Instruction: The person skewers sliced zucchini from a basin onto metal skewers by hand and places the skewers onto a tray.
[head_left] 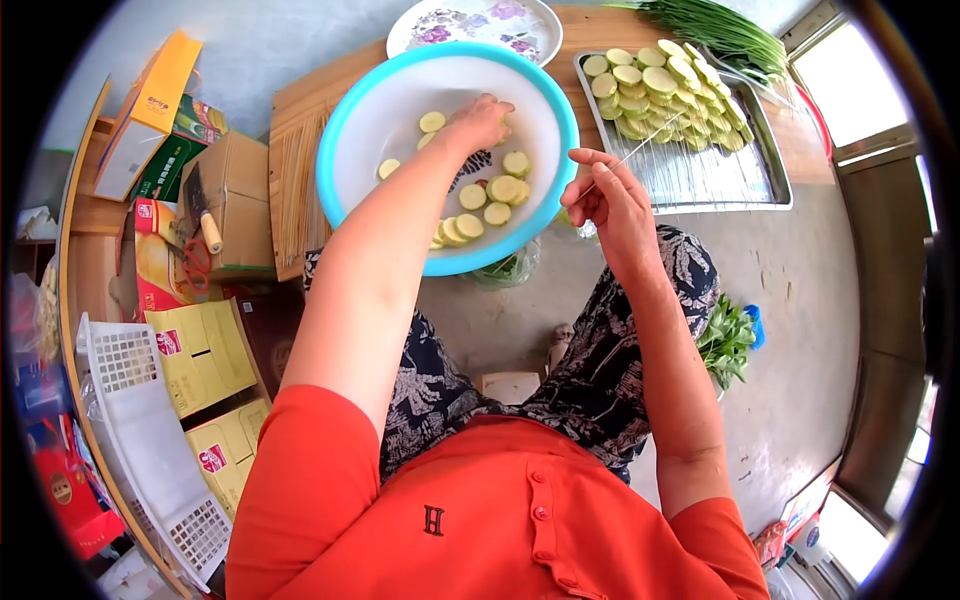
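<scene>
My left hand (480, 125) reaches into a white basin with a blue rim (330, 140); its fingers are curled, and a pale green edge shows by the fingertips. What they grip is mostly hidden. Around it in the basin lie several round zucchini slices (503, 188). Just right of the rim, my right hand (612, 205) pinches a thin skewer (640, 146) that slants up to the right. Beyond it, a metal tray (770, 190) bears a heap of skewered zucchini slices (665, 95).
Bare skewers (297, 190) lie left of the basin. A floral plate (410, 35) sits behind it, and green stalks (715, 35) lie at the back right. Boxes (230, 190), a knife (208, 225), red scissors (196, 265) and a white plastic basket (150, 430) stand at left. Leafy greens (727, 340) are by my knee.
</scene>
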